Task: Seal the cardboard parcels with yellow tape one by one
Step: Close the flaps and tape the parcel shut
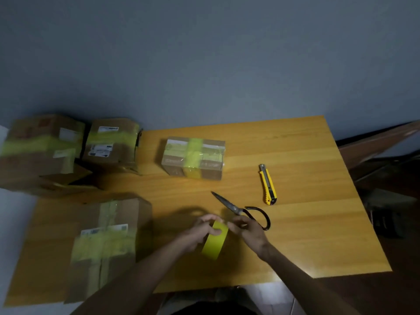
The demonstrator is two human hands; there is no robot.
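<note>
My left hand grips a roll of yellow tape held upright above the table near its front edge, thumb across the roll's outer face. My right hand is at the roll's top right edge with its fingers curled there; whether it pinches the tape end is blurred. A small cardboard parcel with yellow tape across its top stands mid-table. A larger parcel with yellow tape lies at the front left. Two more taped parcels, one and another, sit at the back left.
Scissors lie just behind my right hand, blades pointing left. A yellow utility knife lies to the right of them. The wooden table ends at the right, with dark furniture beyond. A grey wall is behind.
</note>
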